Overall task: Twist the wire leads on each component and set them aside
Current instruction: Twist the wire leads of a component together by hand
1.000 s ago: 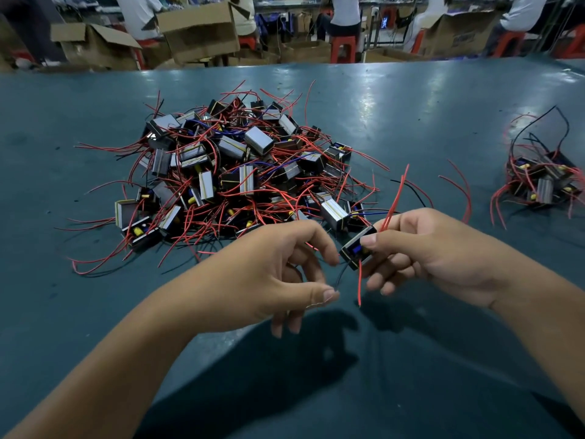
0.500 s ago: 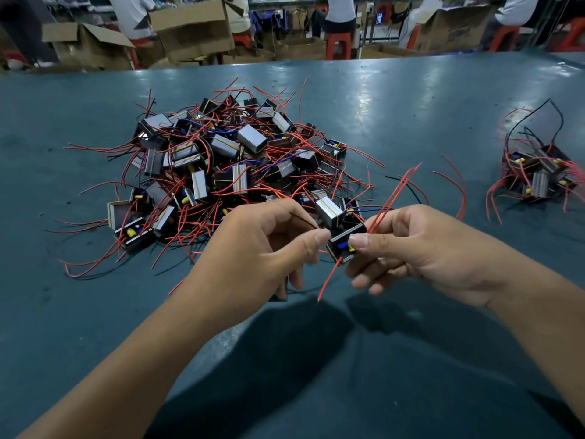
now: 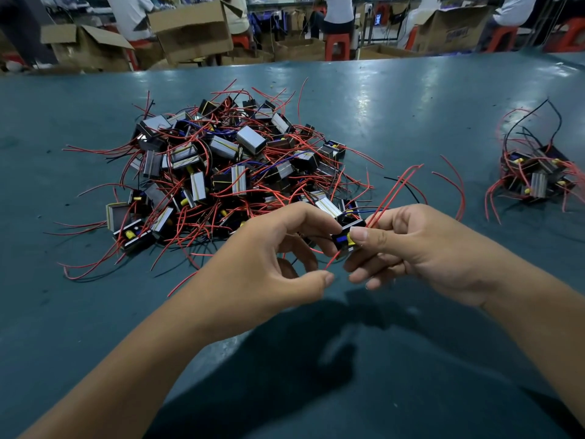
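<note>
A small black component (image 3: 346, 240) with blue and yellow parts is held above the teal table (image 3: 411, 359). My right hand (image 3: 421, 251) grips it, thumb on top. Its long red leads (image 3: 395, 193) rise up and to the right. My left hand (image 3: 269, 264) touches the component with its index finger, and its thumb tip lies at the end of a short red lead (image 3: 332, 261) that hangs below. A large pile of like components (image 3: 228, 172) with tangled red wires lies just beyond my hands.
A smaller heap of components (image 3: 538, 175) sits at the table's right edge. Loose red wires (image 3: 452, 182) lie between the two heaps. Beyond the far edge stand cardboard boxes (image 3: 190, 30), red stools (image 3: 337, 45) and seated people.
My left thumb and index finger have parted: the thumb has dropped to the short lead's tip. The component has turned a little in my right hand, and its yellow part now shows.
</note>
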{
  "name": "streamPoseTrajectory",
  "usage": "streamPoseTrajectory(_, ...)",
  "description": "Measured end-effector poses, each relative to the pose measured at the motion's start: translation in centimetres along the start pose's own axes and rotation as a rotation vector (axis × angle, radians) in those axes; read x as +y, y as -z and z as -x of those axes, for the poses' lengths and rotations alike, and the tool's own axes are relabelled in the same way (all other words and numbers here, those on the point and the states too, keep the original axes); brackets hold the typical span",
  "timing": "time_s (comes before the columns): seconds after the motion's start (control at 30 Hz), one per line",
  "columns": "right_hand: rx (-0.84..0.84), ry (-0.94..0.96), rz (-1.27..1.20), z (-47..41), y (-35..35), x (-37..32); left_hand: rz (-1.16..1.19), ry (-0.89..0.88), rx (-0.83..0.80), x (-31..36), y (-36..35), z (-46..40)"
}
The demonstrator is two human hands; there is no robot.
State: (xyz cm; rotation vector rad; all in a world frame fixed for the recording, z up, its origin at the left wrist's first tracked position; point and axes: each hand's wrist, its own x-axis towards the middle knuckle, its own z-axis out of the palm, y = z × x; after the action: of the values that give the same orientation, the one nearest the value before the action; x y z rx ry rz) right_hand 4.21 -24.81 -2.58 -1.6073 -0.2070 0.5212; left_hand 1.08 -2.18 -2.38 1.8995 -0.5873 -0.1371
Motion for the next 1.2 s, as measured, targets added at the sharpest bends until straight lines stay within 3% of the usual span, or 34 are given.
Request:
streamPoseTrajectory(0.23, -0.08, -0.011, -0.04, 0.3, 0.5, -0.4, 0.114, 0.028, 0.094, 0.1, 0.7, -0.3)
streamPoseTrajectory(0.63, -0.149, -0.138, 0.163, 0.0, 1.1, 0.8, -0.15, 0.066, 0.078, -0.3, 0.3, -0.1)
streamPoseTrajectory(0.83, -0.077, -0.236, 0.447, 0.0, 1.5, 1.1, -0.192, 0.136, 0.049, -1.1, -1.2, -0.4)
streamPoseTrajectory(0.93, 0.024, -0.006, 0.721, 0.8, 2.7, -0.2, -0.219, 0.14, 0.027, -1.2, -1.3, -0.4)
streamPoseTrajectory(1.03, -0.003, 0.365, 0.649, 1.4, 2.0, -1.3, -0.243, 0.127, 0.014, -1.3, -1.2, -0.4)
streamPoseTrajectory(1.2, -0.108, 0.451, 0.964, 0.4, -0.6, 0.9, -0.342, 0.07, 0.067, -1.2, -1.0, -0.4)
